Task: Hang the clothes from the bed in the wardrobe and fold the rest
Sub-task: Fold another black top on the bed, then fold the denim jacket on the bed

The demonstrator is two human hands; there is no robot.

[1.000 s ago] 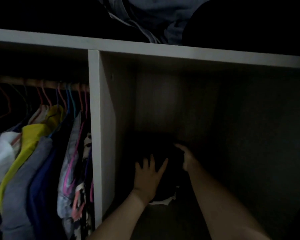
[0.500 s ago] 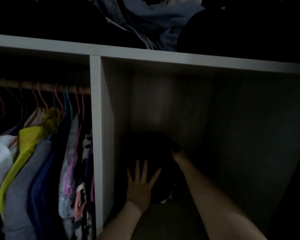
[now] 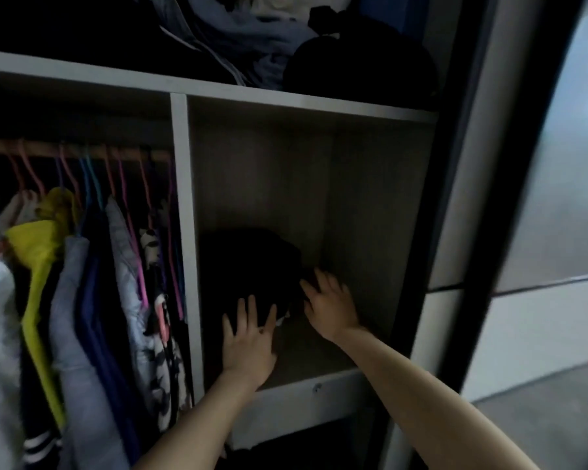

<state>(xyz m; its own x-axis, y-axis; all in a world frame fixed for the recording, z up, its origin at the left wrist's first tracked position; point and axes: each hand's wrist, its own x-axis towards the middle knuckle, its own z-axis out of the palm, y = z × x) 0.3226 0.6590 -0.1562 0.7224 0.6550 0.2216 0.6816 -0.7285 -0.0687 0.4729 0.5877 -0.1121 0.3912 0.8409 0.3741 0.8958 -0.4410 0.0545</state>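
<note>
A dark folded garment [image 3: 252, 262] lies at the back left of a wardrobe shelf compartment [image 3: 319, 381]. My left hand [image 3: 248, 340] lies flat with spread fingers against the garment's front edge. My right hand [image 3: 330, 300] is open at the garment's right side, fingers straight; whether it touches the cloth I cannot tell. A small white tag shows between the two hands. To the left, several clothes [image 3: 82, 300] hang on coloured hangers from a wooden rail [image 3: 65, 152].
A white divider panel [image 3: 184, 232] separates the hanging section from the shelf. The top shelf [image 3: 218, 88] carries crumpled blue-grey clothes [image 3: 224, 39] and a black bag [image 3: 357, 69]. A sliding door [image 3: 540, 232] stands at the right. Dark items fill the space below the shelf.
The view has brightened and swung right, showing the door. Both hands have drawn back a little toward the shelf's front; my right hand has come out from behind the garment.
</note>
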